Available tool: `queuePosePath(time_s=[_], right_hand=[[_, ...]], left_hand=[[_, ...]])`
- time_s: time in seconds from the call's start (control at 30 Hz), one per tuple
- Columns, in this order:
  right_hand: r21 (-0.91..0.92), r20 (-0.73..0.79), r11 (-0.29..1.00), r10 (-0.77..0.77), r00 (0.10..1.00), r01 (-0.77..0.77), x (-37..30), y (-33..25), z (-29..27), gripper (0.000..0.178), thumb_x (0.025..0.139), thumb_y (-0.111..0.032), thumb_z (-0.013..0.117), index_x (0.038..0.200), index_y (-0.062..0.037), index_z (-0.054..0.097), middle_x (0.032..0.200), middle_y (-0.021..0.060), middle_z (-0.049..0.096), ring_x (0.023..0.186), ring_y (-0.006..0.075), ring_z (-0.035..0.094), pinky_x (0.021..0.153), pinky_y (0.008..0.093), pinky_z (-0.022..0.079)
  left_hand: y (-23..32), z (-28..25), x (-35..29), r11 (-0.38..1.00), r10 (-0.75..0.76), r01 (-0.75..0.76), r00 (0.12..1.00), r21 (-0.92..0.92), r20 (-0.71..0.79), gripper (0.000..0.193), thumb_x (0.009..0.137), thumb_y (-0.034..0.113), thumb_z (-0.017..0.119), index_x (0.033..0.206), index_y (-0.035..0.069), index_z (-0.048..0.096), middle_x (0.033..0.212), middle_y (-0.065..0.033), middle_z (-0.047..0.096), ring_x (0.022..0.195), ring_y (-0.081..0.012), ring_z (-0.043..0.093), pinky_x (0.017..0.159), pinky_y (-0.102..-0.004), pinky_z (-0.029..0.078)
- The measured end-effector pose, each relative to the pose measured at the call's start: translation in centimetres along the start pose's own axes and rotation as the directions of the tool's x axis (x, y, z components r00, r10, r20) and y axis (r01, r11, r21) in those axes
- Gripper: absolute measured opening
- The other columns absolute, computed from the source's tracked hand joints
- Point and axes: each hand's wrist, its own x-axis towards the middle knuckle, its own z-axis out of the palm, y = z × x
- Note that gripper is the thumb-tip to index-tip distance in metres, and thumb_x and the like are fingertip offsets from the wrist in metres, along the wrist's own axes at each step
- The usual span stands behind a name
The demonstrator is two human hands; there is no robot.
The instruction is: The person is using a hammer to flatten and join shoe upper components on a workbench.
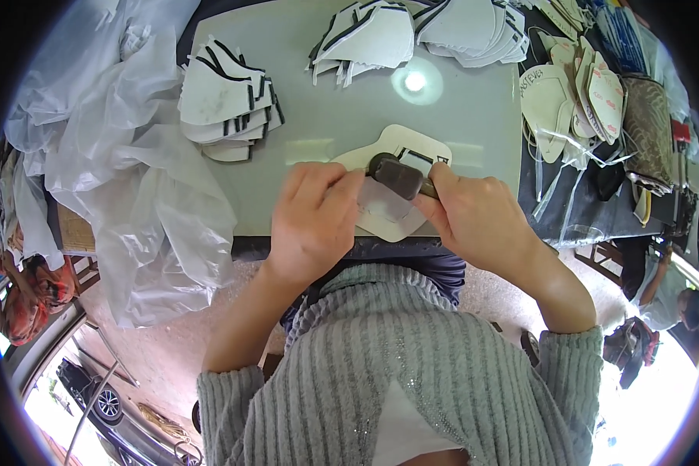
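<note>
Right hand [480, 206] closed round the handle of a hammer [398, 179], dark head over the cream panel [394, 138]. Left hand [316, 210] curled, fingertips just beside the hammer head; can't tell if they pinch anything. Panel lies on the grey board [295, 97], up against its near edge. Doing it well likely means short, level taps, fingertips out from under the head, panel steadied against sliding. Near edge looks tightest. Most room runs farther up, toward the upper white stack [374, 37]; plastic sheeting [159, 213] drapes over the left edge.
</note>
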Motion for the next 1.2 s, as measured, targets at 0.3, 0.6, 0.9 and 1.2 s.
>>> queuePosePath(time_s=[0.3, 0.6, 0.9, 1.2], right_hand=[[0.060, -0.044, 0.998, -0.032, 0.998, 0.035, 0.2, 0.5, 0.3, 0.040, 0.100, -0.036, 0.053, 0.084, 0.0005, 0.051, 0.059, 0.0160, 0.061, 0.054, 0.0374, 0.063, 0.049, 0.0452, 0.050], [0.077, -0.062, 0.995, -0.054, 0.997, 0.059, 0.2, -0.6, -0.1, 0.039, 0.099, -0.035, 0.056, 0.083, 0.0000, 0.049, 0.059, 0.0156, 0.060, 0.053, 0.0373, 0.063, 0.049, 0.0454, 0.050], [0.017, -0.003, 1.000, 0.000, 1.000, 0.000, 0.1, -0.7, 0.4, 0.040, 0.100, -0.035, 0.054, 0.083, 0.0006, 0.050, 0.059, 0.0158, 0.060, 0.054, 0.0373, 0.064, 0.050, 0.0453, 0.051], [0.084, -0.031, 0.996, -0.025, 0.999, 0.028, 0.5, 0.1, 0.4, 0.040, 0.100, -0.035, 0.054, 0.083, 0.0006, 0.050, 0.058, 0.0163, 0.060, 0.054, 0.0376, 0.064, 0.049, 0.0457, 0.050]], left_hand=[[-0.1, -0.5, -0.7, 0.996, 0.050, -0.051, 0.998, 0.070, 0.026, 0.027, 0.068, -0.005, 0.068, 0.095, -0.002, 0.071, 0.089, -0.0084, 0.061, 0.083, -0.0276, 0.060, 0.071, -0.0367, 0.051], [-0.1, -0.5, -0.7, 0.995, 0.053, -0.055, 0.998, 0.078, 0.029, 0.025, 0.070, -0.003, 0.069, 0.095, -0.001, 0.071, 0.092, -0.0085, 0.061, 0.084, -0.0277, 0.060, 0.073, -0.0375, 0.051], [-0.3, -1.1, -0.7, 0.993, -0.114, 0.114, 0.993, -0.026, -0.017, 0.026, 0.071, -0.003, 0.070, 0.097, 0.000, 0.071, 0.094, -0.0078, 0.062, 0.087, -0.0282, 0.059, 0.073, -0.0368, 0.050], [-0.4, -1.6, -1.3, 0.991, 0.057, -0.063, 0.997, 0.118, 0.057, 0.030, 0.072, -0.003, 0.071, 0.101, 0.002, 0.071, 0.099, -0.0087, 0.063, 0.087, -0.0302, 0.060, 0.072, -0.0375, 0.052]])
